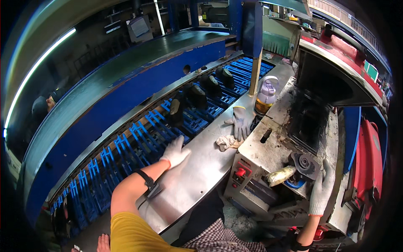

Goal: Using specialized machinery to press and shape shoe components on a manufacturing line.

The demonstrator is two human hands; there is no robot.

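Blue-slatted conveyor (145, 130) runs near left to far right, with a steel counter (191, 178) along its right side. Bench machine (273, 122) on the right, red lid (336, 52) raised, dark blackened plate below it.

Dark shoe-like pieces (196, 95) sit in a row on the conveyor's middle-to-far stretch; I count four. None seen on the near-left slats or under the lid. My read: loading is partway at most, with the machine side idle. Direction of flow and finished count can't be told from here.

Left hand (175, 153), gloved, is at the conveyor edge near the closest piece; fingertips blend into the slats, can't tell if it grips anything. Right hand (322, 185), gloved, has fingers extended just beside a dark roll (304, 163) on the machine's near corner; no hold visible, contact unclear.

Smaller stuff: bottle (267, 93) at the far end of the counter, spare glove (240, 122) nearer, yellowish packet (281, 175) left of the roll, crumpled rag (228, 143) by the glove.
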